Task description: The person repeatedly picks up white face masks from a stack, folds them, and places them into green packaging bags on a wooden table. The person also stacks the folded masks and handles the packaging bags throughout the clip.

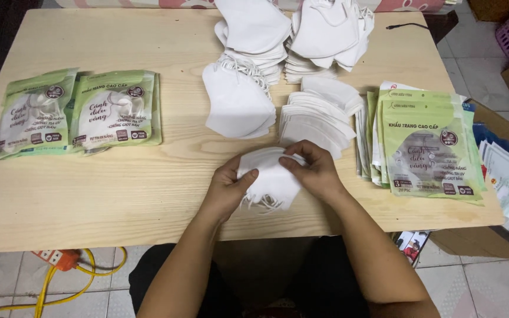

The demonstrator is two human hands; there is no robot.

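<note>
Gripping a small stack of white masks point(269, 176) between them, left hand point(226, 185) and right hand point(313, 171) pinch opposite ends; its long axis probably runs finger to finger, equally near both.

Light: bright, even, cast from overhead.
Shadows: soft, seen just below the fingers point(293, 165).
Focus: sharp throughout; edges slightly bowed.

Pale wood, white cloth, glossy plastic.
The table point(119, 194) is matt, smooth-grained wood; masks point(269, 176) soft matt fabric; green pouches point(425, 141) shiny film.
</note>
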